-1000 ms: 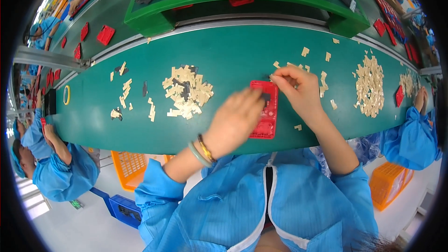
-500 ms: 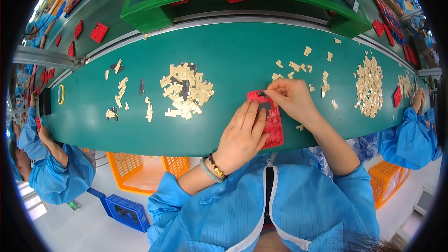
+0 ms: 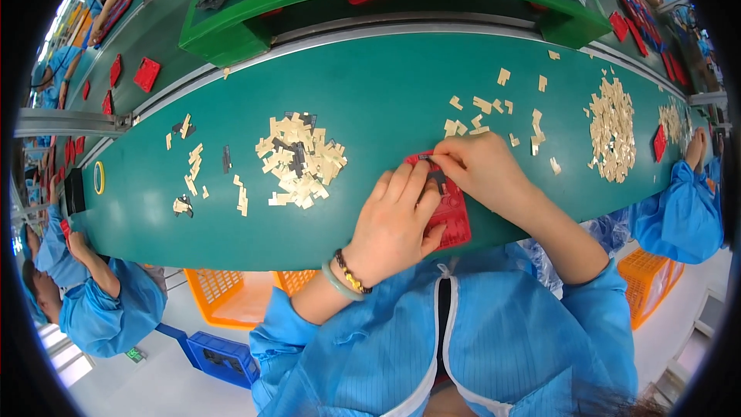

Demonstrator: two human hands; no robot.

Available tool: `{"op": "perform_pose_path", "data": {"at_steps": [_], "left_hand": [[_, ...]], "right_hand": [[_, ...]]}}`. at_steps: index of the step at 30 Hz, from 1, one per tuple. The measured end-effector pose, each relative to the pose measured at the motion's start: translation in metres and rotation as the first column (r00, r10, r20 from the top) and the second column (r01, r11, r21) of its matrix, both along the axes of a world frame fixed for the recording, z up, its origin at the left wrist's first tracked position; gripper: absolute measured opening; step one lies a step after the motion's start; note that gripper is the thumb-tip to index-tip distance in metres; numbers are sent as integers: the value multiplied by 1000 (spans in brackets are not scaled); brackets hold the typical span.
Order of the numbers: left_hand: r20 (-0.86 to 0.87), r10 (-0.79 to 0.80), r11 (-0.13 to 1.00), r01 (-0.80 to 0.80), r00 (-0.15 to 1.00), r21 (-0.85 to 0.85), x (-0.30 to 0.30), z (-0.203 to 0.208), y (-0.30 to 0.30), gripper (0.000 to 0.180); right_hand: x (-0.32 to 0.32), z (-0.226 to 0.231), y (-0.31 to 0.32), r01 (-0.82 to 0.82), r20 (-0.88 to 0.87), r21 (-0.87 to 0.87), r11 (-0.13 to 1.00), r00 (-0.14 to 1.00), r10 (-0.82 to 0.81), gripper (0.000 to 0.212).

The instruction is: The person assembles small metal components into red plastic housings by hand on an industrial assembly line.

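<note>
Head view: a blue bin holds dark parts, and an orange crate stands beside it. At the surface's near edge lies a red casing with dark pieces inside. The left hand spreads loosely across it, touching; the right hand is pinched narrow at its top end, apparently on something too small to tell. Pale pieces heap leftward; co-workers sit either side.

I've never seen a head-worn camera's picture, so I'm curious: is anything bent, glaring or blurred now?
Head view: the long green work table bows along its far edge; the right-hand heap of small flat cream pieces glints white in spots; the bare left hand and bare right hand show no obvious motion blur.
</note>
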State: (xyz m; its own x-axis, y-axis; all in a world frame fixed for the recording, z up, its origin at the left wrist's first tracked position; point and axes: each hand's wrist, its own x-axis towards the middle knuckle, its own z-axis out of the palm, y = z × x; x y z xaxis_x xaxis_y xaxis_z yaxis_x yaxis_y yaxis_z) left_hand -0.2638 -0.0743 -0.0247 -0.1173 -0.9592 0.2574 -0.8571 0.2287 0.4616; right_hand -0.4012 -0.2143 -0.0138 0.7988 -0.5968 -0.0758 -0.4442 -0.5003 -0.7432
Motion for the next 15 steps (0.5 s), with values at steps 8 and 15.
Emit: {"op": "perform_pose_path", "data": {"at_steps": [8,15], "left_hand": [[18,12,997,-11,1000,-83,-5,0,-15,52],[135,159,979,-139,978,-151,-16,-15,-25,29]], "right_hand": [[-29,-9,19,-63,11,-599,798,996,87,32],[-55,-5,31,-194,102,-539,820,951,292,38]]}}
